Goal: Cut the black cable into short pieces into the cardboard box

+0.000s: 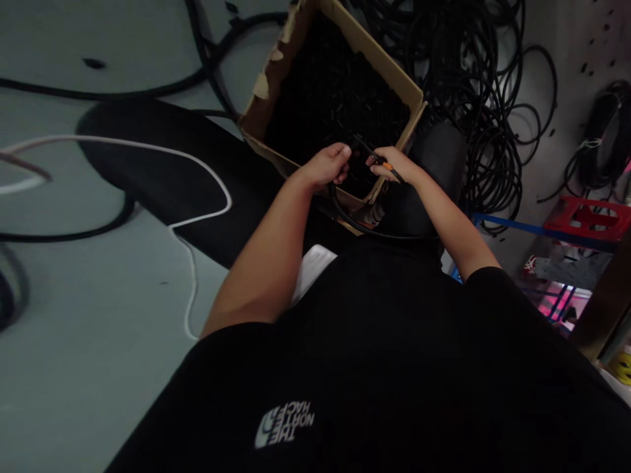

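Note:
My left hand (328,164) is closed, fingers pinched around a black cable (345,213) that loops below it towards my lap. My right hand (394,162) grips a hand tool with black and orange handles (388,167), which looks like cutting pliers. The tool's dark head points towards my left hand, and its jaws are hard to make out against the dark background. Both hands are over the near side of an open cardboard box (389,69) between my legs. Inside it lie many short black pieces (345,85).
Tangled black cable (458,85) lies on the floor at the upper right, beside a separate coil (599,144). A red plastic stool (589,217) and a blue frame (513,225) are at the right. Thick black cable (148,92) and a white cord (192,157) cross the left.

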`<state>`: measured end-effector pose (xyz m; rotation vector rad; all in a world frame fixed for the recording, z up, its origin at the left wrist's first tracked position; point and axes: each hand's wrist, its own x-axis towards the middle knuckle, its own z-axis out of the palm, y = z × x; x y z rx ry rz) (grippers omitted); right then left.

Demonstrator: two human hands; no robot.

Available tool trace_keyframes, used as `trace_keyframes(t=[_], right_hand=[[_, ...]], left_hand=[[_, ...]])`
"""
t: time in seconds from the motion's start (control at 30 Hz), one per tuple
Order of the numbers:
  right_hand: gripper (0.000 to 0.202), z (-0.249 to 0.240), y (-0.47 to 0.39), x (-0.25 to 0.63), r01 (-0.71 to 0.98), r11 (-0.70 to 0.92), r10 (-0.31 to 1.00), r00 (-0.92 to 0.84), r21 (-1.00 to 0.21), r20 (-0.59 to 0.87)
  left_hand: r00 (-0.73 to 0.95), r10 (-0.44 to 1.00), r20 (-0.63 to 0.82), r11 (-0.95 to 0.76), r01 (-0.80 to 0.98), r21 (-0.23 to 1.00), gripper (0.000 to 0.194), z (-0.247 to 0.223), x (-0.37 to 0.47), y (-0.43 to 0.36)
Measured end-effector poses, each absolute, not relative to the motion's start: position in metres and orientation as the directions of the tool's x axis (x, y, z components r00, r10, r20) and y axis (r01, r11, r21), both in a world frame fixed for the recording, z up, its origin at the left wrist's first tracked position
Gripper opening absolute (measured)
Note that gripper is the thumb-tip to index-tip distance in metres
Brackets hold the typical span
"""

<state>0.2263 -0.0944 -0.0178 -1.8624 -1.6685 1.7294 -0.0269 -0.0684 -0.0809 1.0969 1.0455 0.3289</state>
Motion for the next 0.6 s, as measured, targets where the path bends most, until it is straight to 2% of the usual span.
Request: trace_keyframes(t=[0.1,0.17,0.27,0.4,0.5,0.6], right_hand=[[0.018,-0.024,-0.096,0.228,0.535,-0.454,0.735,-0.226,-0.712,-0.639],[0.019,-0.029,-0.095,0.230,0.504,-0.421,0.763,-0.253,-0.754,-0.595],[0.020,-0.037,-0.093,0.233,0.524,-0.336,0.773,-0.321,-0.783,-0.547],[0.019,-0.041,-0.091,0.228,0.585,-0.268,0.749,-0.373,-0.766,-0.547],[0.015,-0.036,-0.092,0.220,0.606,-0.337,0.707,-0.342,-0.720,-0.619],[0.010,-0.030,-0.093,0.215,0.612,-0.385,0.700,-0.294,-0.691,-0.651]], left_hand=[[0.478,0.704,-0.526,0.509,0.178,0.843,0.048,-0.084,-0.025,-0.066],[0.490,0.716,-0.498,0.503,0.133,0.854,0.046,-0.082,-0.025,-0.065],[0.503,0.713,-0.488,0.473,0.169,0.865,0.039,-0.075,-0.023,-0.067],[0.493,0.698,-0.520,0.469,0.234,0.852,0.036,-0.071,-0.020,-0.071],[0.477,0.699,-0.533,0.456,0.276,0.846,0.039,-0.080,-0.019,-0.070],[0.469,0.734,-0.491,0.400,0.285,0.871,0.052,-0.093,-0.021,-0.068]])
